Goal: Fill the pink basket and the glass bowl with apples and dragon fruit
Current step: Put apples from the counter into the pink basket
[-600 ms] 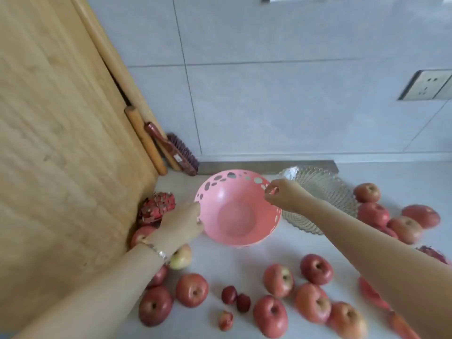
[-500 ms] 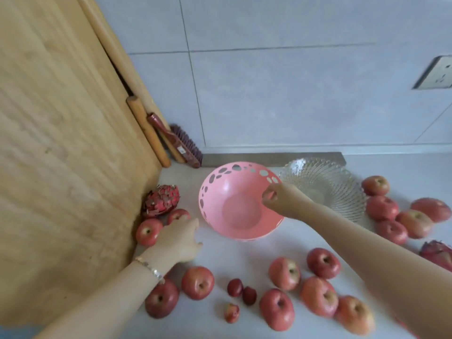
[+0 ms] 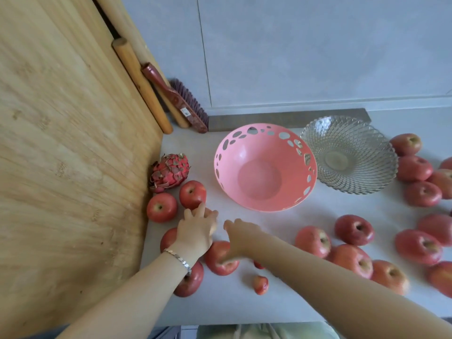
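Note:
The pink basket [image 3: 226, 152] stands empty mid-counter, with the empty glass bowl [image 3: 367, 148] touching it on the right. A dragon fruit [image 3: 170, 172] lies by the wooden board, two apples [image 3: 192, 194] just in front of it. My left hand [image 3: 197, 231], bracelet on the wrist, reaches over the apples at the left with fingers stretched toward the nearer one; it holds nothing. My right hand [image 3: 241, 234] hovers beside it above another apple [image 3: 221, 260], fingers loose. Whether they touch that apple is unclear.
Several apples [image 3: 354, 230] lie scattered over the right and front of the counter, with small red fruits [image 3: 261, 285] near the front edge. A large wooden board [image 3: 73, 143], rolling pins [image 3: 141, 84] and a brush [image 3: 181, 104] lean at the left and back.
My right hand let go of the basket rim and came down left to the apples. The basket now sits flat. My left hand shifted toward the apple in front of the dragon fruit.

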